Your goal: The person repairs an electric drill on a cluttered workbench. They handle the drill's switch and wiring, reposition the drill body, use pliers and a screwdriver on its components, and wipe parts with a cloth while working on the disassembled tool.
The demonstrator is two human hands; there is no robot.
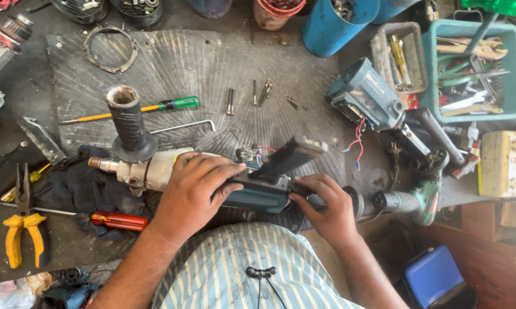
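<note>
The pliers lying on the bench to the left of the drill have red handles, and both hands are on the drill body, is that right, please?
Not quite: the head view shows the pliers with yellow handles, not red. The rest holds: they lie left of the drill, and the left hand and right hand both rest on its body.

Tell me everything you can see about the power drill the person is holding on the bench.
The teal and cream power drill lies on its side across a ribbed dark rubber mat, metal nose pointing left. A black ribbed side handle stands up near the front. The rear housing looks opened, with red wires showing and a black cover piece tilted up. The left hand rests over its middle; the right hand grips the rear end.
</note>
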